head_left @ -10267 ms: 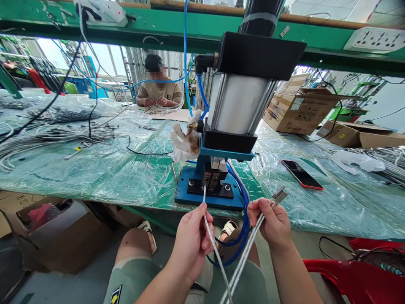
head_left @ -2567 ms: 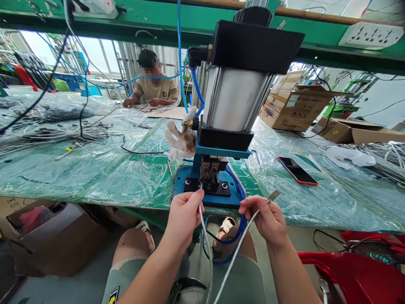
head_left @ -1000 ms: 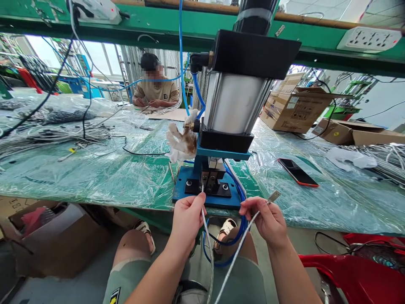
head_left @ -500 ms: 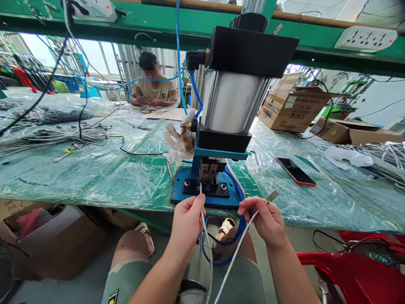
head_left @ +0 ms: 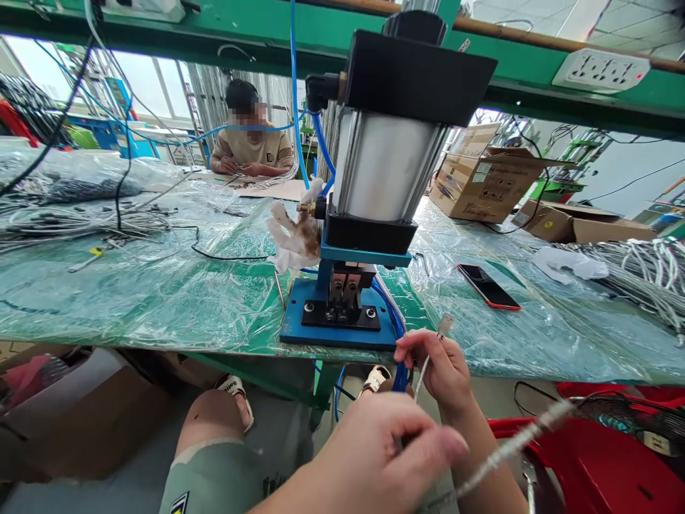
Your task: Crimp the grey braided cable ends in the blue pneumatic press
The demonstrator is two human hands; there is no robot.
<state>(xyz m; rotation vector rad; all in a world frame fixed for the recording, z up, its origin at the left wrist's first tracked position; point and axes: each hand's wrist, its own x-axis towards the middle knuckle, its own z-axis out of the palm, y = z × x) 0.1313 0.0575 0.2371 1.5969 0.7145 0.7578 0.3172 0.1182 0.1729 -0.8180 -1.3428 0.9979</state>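
Note:
My right hand point(head_left: 436, 364) grips a thin braided silver cable point(head_left: 422, 377) near its end. Above the fingers sticks up a small flat pale end piece point(head_left: 445, 325). My left hand point(head_left: 390, 450) is close to the camera, in front of the right forearm, and smeared by motion; its fingers look curled. A second braided cable point(head_left: 503, 453), also blurred, stretches past its thumb toward the right; whether the hand holds it is unclear. Beyond both hands stands a pneumatic press point(head_left: 377, 168) on a blue base point(head_left: 292, 325), with no cable between its black jaws point(head_left: 345, 289).
A phone point(head_left: 488, 287) lies right of the press, with a bundle of cables point(head_left: 642, 285) farther right. Blue air hoses point(head_left: 393, 314) run down over the table edge. A red chair point(head_left: 594, 457) stands at lower right. Across the table sits another person point(head_left: 251, 146).
My left hand has drawn back from the press jaws toward the camera and right, and its cable has left the jaws. My right hand keeps its cable. The view has shifted slightly.

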